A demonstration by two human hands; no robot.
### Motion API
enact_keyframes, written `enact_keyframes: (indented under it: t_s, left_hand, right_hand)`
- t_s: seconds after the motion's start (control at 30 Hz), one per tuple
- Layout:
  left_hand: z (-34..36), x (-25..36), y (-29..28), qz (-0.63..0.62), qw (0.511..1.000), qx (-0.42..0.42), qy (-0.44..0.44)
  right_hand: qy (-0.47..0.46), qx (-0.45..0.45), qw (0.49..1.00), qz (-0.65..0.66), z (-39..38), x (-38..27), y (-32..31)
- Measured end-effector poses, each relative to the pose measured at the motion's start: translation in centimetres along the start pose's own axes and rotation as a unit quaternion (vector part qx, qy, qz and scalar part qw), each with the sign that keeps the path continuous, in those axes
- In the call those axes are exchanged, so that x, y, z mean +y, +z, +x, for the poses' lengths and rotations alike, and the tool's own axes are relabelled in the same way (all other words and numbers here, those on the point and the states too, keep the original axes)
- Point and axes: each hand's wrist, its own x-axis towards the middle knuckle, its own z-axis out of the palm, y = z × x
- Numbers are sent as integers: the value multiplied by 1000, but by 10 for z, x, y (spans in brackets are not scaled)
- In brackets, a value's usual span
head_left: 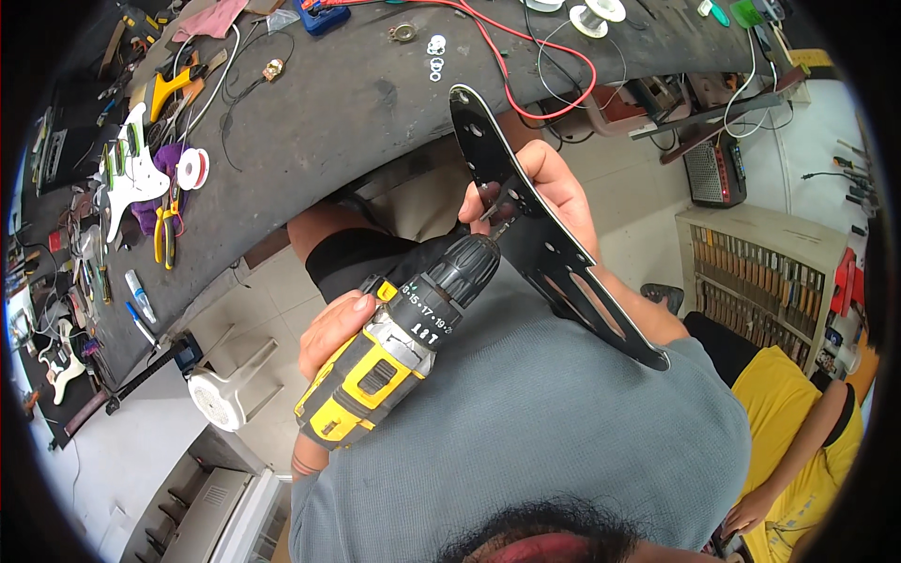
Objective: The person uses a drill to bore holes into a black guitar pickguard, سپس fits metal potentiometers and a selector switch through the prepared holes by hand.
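Right now, the left hand (328,333) is wrapped around a yellow and black drill (375,366), which lies to the left of a long, glossy black plate (533,236). The right hand (561,188) grips that plate, palm on its right side and fingertips showing past its left edge. The plate hangs tilted in front of the person's grey shirt (526,413), its upper end near the bench (319,103). The drill's bit (503,228) points at the plate's middle, close to its holes; whether it touches cannot be told.

Beyond the plate's upper end lie some white rings (436,56) and a looped red cable (589,84). Well to the plate's left, on the bench, are a white guitar plate (139,178), a spool with a red centre (193,169) and yellow pliers (164,239). To the plate's right stand a red-fronted box (715,174) and a tool rack (741,263); another person in a yellow shirt (784,385) is below these, apart from the plate.
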Motion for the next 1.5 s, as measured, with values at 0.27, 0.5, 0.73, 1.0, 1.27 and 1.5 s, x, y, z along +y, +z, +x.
enact_keyframes:
  t_s: [0.27, 0.5, 0.73, 1.0, 1.27, 1.5]
  left_hand:
    - [-4, -14, -4, -61, 997, -49, 21]
    - [18, 13, 14, -102, 973, -83, 190]
    - [24, 12, 11, -51, 953, -100, 282]
    - [16, -3, 9, -77, 961, -115, 238]
    - [10, 2, 11, -23, 967, -40, 249]
    - [3, 7, 9, -109, 991, -65, -32]
  right_hand:
    - [2, -2, 1000, -13, -5, -9, 6]
    - [24, -8, 1000, -18, -6, -14, 11]
    - [43, 5, 999, -5, -8, -16, 17]
    - [25, -22, 999, -2, -6, -16, 15]
    - [38, -15, 999, -7, -7, -18, 15]
    - [33, -24, 999, -1, -9, -18, 14]
